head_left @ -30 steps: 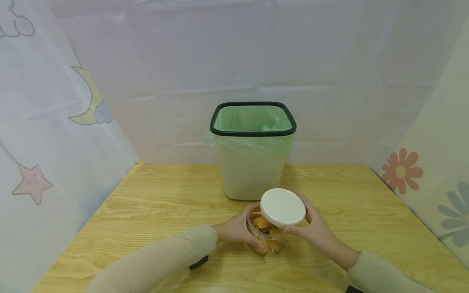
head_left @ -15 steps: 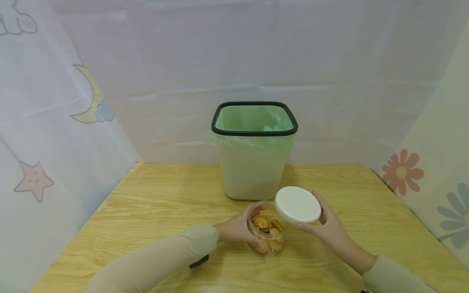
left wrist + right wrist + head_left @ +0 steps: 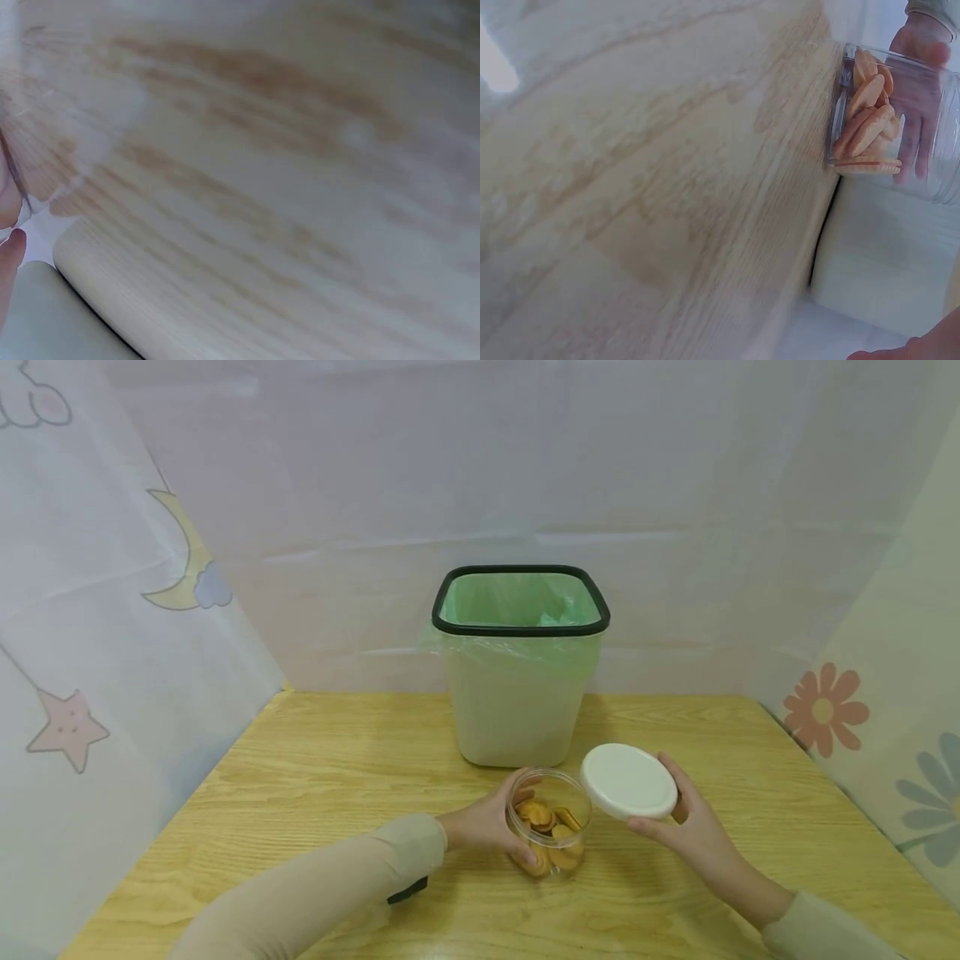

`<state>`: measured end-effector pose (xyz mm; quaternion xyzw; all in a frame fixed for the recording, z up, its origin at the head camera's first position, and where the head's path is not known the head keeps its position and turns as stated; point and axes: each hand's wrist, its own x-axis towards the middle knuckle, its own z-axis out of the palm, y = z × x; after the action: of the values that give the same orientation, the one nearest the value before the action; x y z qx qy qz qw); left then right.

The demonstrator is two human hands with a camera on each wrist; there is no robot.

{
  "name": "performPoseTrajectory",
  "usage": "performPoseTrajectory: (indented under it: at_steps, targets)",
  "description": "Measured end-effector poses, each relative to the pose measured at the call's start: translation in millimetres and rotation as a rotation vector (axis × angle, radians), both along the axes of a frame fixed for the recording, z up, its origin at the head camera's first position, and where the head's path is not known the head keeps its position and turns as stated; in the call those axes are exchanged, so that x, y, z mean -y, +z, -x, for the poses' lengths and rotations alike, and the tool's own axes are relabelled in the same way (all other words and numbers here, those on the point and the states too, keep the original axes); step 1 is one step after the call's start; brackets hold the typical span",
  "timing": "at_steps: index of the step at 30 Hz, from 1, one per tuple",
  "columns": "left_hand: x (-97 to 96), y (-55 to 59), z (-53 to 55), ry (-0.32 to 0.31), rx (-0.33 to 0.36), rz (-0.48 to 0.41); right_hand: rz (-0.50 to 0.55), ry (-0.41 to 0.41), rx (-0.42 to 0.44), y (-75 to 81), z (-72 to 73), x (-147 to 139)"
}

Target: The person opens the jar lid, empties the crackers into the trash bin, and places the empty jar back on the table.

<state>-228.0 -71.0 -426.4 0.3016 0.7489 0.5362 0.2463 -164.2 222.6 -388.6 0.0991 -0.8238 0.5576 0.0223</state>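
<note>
A clear round jar (image 3: 551, 814) stands on the table, partly filled with golden-brown cookies (image 3: 538, 815). My left hand (image 3: 491, 827) grips the jar from its left side, thumb in front and fingers round the back. To the right of the jar's uncovered mouth, my right hand (image 3: 693, 831) holds a white round lid (image 3: 628, 780) by its edge, raised and slightly tilted. In the right wrist view the cookies (image 3: 870, 112) lie stacked in the lower part of the jar, with the left hand (image 3: 915, 97) seen behind the clear wall.
Behind the jar stands a pale trash bin (image 3: 517, 702) with a black rim and a green liner bag (image 3: 517, 597). The wooden table (image 3: 352, 743) meets a hanging cloth backdrop (image 3: 360, 527) at the back and both sides.
My right hand has moved the lid off the jar's mouth and to the right, leaving the cookies in plain sight. The left hand has kept its grip on the jar.
</note>
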Motion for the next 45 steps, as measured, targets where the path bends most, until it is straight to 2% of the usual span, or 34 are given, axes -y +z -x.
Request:
performPoseTrajectory:
  at_steps: [7,12,20,26,30,37,45]
  targets:
    - [1.0,-0.7,1.1,-0.029,0.003,-0.031,0.068,0.010,0.013,-2.6,-1.8,-4]
    - [-1.0,-1.4,0.6,-0.018,0.000,-0.062,0.023,0.006,0.025,-2.9,-1.1,-7]
    - [-3.7,0.0,-0.3,0.004,-0.006,-0.052,0.071,0.011,0.023,-10.4,-2.3,-12]
    - [-2.5,0.2,0.1,-0.020,-0.009,-0.061,0.094,0.006,0.027,-13.3,-2.9,-13]
    - [-0.4,1.7,0.7,-0.031,0.003,-0.074,0.099,0.010,0.037,-14.7,-2.8,-15]
    - [-1.5,9.0,-1.4,-0.005,0.006,-0.066,0.080,0.007,0.035,-14.5,-1.9,-16]
    - [-4.5,7.9,1.5,-0.001,-0.061,-0.039,0.081,0.017,0.033,-16.6,-1.0,-17]
